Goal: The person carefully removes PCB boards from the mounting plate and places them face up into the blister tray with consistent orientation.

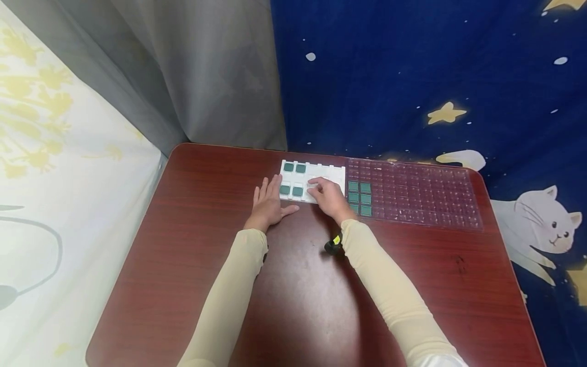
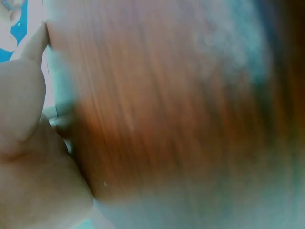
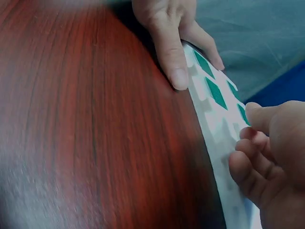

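Observation:
A white slotted tray [image 1: 313,173] lies near the table's far edge, with several dark green square tiles [image 1: 297,191] in its left slots. My left hand [image 1: 268,203] rests at the tray's left end, fingers straight and thumb stretched along the front edge. Over the tray's middle is my right hand [image 1: 329,196], thumb and forefinger bent towards each other; whether a tile is between them cannot be made out. In the right wrist view the right thumb [image 3: 269,117] covers part of a green tile [image 3: 242,113]. The left wrist view shows mostly blurred tabletop and the left palm [image 2: 33,181].
Right of the white tray lies a clear plastic sheet [image 1: 422,193] with rows of pockets. Several green tiles [image 1: 365,198] sit at its left end. A small black thing with a yellow mark [image 1: 334,244] is beside the right forearm. Curtains [image 1: 220,76] stand behind the table [image 1: 183,244].

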{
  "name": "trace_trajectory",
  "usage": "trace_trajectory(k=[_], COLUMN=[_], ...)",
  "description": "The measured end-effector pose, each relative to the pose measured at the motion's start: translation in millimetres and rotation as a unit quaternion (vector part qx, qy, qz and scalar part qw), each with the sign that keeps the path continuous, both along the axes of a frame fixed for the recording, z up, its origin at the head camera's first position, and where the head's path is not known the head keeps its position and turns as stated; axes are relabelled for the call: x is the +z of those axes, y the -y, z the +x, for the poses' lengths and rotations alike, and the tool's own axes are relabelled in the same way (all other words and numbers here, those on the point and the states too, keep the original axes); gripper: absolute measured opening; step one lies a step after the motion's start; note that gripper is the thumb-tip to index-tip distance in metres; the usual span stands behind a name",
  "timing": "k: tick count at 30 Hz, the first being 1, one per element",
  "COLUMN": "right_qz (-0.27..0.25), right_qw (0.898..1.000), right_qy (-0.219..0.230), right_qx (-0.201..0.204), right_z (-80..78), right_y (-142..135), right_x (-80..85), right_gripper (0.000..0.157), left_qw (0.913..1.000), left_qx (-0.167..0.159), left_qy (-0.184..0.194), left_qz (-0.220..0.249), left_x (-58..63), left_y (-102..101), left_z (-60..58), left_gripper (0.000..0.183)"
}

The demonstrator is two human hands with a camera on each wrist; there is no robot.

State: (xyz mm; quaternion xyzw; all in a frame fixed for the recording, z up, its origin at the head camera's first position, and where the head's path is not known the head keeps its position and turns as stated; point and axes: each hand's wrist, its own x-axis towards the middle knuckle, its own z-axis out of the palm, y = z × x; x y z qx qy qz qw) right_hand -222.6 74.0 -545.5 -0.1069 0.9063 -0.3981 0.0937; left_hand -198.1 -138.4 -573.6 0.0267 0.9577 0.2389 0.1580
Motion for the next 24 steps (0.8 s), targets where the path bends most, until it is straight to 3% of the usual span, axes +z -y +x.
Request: trace_trajectory(k=[6, 13, 24], right_qz=[0.031, 0.072, 0.147], right_qw=[0.999, 0.997, 0.988], right_qy=[-0.014, -0.039, -0.048], right_qx=[-0.004, 0.001, 0.001], right_z=[-0.4, -0.4, 2.9], right_y=[9, 13, 21], right_x=[-9.5, -14.3, -13.5], right_gripper=[0.034, 0.039, 0.044], left_qw=[1.0000, 0.9994, 0.9995], left_qx=[-0.008, -0.015, -0.023], left_qy=[0.001, 0.029, 0.014], left_qz=[-0.005, -0.008, -0.017], left_x=[2.8, 2.0, 6.6], left_y=[1, 1, 2], left_z=[0.1, -2.2, 0.7], left_gripper=[0.128, 0.144, 0.145])
